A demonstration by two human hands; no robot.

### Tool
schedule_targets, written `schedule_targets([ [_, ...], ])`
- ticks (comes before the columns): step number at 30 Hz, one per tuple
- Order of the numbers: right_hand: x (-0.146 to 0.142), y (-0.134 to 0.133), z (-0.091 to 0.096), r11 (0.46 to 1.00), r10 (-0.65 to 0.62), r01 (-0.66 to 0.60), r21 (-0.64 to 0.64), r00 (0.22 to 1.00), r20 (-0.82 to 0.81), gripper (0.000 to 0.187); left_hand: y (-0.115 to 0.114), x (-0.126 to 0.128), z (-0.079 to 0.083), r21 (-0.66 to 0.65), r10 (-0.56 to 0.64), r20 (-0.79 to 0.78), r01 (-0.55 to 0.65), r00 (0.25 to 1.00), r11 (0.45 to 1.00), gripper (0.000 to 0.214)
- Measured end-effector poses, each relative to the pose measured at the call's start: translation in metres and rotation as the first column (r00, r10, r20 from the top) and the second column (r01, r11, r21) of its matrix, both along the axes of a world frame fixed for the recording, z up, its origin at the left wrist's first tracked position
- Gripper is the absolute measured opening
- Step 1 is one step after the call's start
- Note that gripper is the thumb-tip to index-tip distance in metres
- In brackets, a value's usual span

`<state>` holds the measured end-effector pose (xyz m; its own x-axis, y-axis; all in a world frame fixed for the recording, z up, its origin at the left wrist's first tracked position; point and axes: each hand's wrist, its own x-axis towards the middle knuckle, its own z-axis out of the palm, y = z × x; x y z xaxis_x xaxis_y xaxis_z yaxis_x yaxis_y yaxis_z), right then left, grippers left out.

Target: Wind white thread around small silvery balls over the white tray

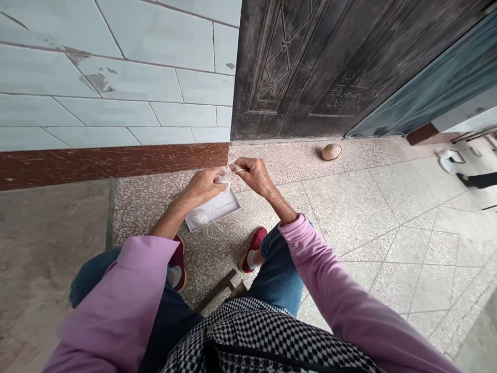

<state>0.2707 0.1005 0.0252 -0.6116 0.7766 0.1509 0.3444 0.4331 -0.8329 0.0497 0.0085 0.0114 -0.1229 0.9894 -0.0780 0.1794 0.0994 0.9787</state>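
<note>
My left hand (202, 186) is closed round a small whitish bundle (224, 181), whose exact kind I cannot make out. Close beside it, my right hand (255, 175) pinches a white thread (241, 170) between thumb and fingers. Below both hands a shallow white box (227, 209) rests on the floor. In its left end sits a ball of white yarn (200, 216). A loose strand (212, 223) loops from the ball over the box's near edge.
My red shoes (254, 247) flank the space before the box. A wooden stool part (219, 291) shows between my legs. The tiled wall (155, 93) and a dark carved door (295, 67) stand ahead. A round pinkish object (331, 152) lies by the door.
</note>
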Motion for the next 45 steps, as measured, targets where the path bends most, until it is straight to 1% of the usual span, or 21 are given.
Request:
schedule_targets([
  [2,0.000,-0.005,0.001,1.000,-0.004,0.004,0.002,1.000,-0.002,0.046,0.006,-0.005,0.004,0.001,0.088,-0.090,-0.088,0.992,0.996,0.025],
  [3,0.000,-0.007,0.002,1.000,0.003,-0.003,0.000,1.000,-0.007,0.042,0.008,-0.007,0.007,0.009,0.137,-0.092,-0.137,0.986,0.991,0.023],
  [4,0.000,-0.009,0.002,1.000,0.012,-0.012,-0.004,1.000,-0.017,0.038,0.010,-0.009,0.010,0.018,0.179,-0.049,-0.178,0.983,0.984,0.023],
  [6,0.000,-0.013,0.002,0.999,0.029,-0.030,-0.018,0.998,-0.053,0.034,0.011,-0.010,0.015,0.029,0.215,0.107,-0.220,0.971,0.975,0.027],
  [8,0.000,-0.015,0.002,0.998,0.047,-0.050,-0.028,0.994,-0.100,0.038,0.010,-0.008,0.019,0.026,0.211,0.283,-0.227,0.936,0.973,0.034],
  [10,-0.001,-0.013,0.002,0.998,0.050,-0.055,-0.033,0.989,-0.142,0.042,0.007,-0.003,0.023,0.015,0.199,0.423,-0.226,0.884,0.974,0.041],
  [12,-0.003,-0.010,0.002,0.998,0.028,-0.037,-0.047,0.986,-0.165,0.041,0.004,0.001,0.027,-0.001,0.187,0.509,-0.216,0.840,0.976,0.046],
  [14,-0.004,-0.006,0.004,0.998,-0.011,0.000,-0.071,0.986,-0.165,0.040,0.002,0.003,0.031,-0.011,0.160,0.545,-0.183,0.823,0.983,0.049],
  [16,-0.005,-0.004,0.006,0.996,-0.039,0.025,-0.087,0.986,-0.164,0.041,0.001,0.004,0.032,-0.012,0.131,0.558,-0.150,0.819,0.989,0.050],
  [19,-0.007,-0.005,0.008,0.994,-0.049,0.030,-0.108,0.983,-0.178,0.044,0.001,0.004,0.030,0.004,0.110,0.581,-0.138,0.807,0.990,0.054],
  [21,-0.011,-0.008,0.007,0.992,-0.049,0.025,-0.126,0.981,-0.187,0.051,0.001,0.004,0.027,0.013,0.104,0.599,-0.139,0.794,0.990,0.057],
  [23,-0.016,-0.012,0.004,0.989,-0.042,0.015,-0.144,0.981,-0.187,0.063,0.001,0.005,0.025,0.020,0.097,0.612,-0.138,0.785,0.990,0.060],
  [25,-0.021,-0.017,0.001,0.988,-0.024,-0.003,-0.156,0.984,-0.174,0.072,0.001,0.006,0.024,0.031,0.104,0.623,-0.157,0.776,0.987,0.061],
  [27,-0.026,-0.023,-0.003,0.988,0.014,-0.035,-0.152,0.990,-0.137,0.074,0.001,0.008,0.024,0.045,0.130,0.629,-0.202,0.767,0.978,0.062],
  [31,-0.029,-0.034,-0.009,0.985,0.110,-0.112,-0.130,0.994,-0.025,0.066,0.002,0.013,0.020,0.063,0.209,0.603,-0.308,0.770,0.949,0.059],
  [34,-0.029,-0.034,-0.012,0.985,0.135,-0.130,-0.113,0.990,0.036,0.060,0.003,0.018,0.017,0.055,0.242,0.574,-0.331,0.782,0.942,0.059],
  [36,-0.029,-0.030,-0.016,0.987,0.138,-0.131,-0.094,0.988,0.068,0.052,0.004,0.019,0.016,0.042,0.252,0.561,-0.332,0.788,0.942,0.061],
  [38,-0.030,-0.026,-0.019,0.990,0.131,-0.123,-0.075,0.985,0.108,0.045,0.003,0.019,0.016,0.040,0.254,0.526,-0.322,0.812,0.946,0.060],
  [41,-0.032,-0.022,-0.022,0.995,0.095,-0.089,-0.040,0.977,0.189,0.037,0.002,0.016,0.017,0.025,0.242,0.479,-0.289,0.844,0.957,0.054],
  [43,-0.033,-0.021,-0.021,0.999,0.048,-0.049,-0.004,0.961,0.272,0.034,0.001,0.014,0.017,-0.013,0.237,0.505,-0.268,0.830,0.963,0.049],
  [45,-0.034,-0.022,-0.018,0.999,0.007,-0.022,0.038,0.930,0.367,0.030,0.000,0.012,0.016,-0.067,0.243,0.555,-0.249,0.796,0.966,0.048],
])
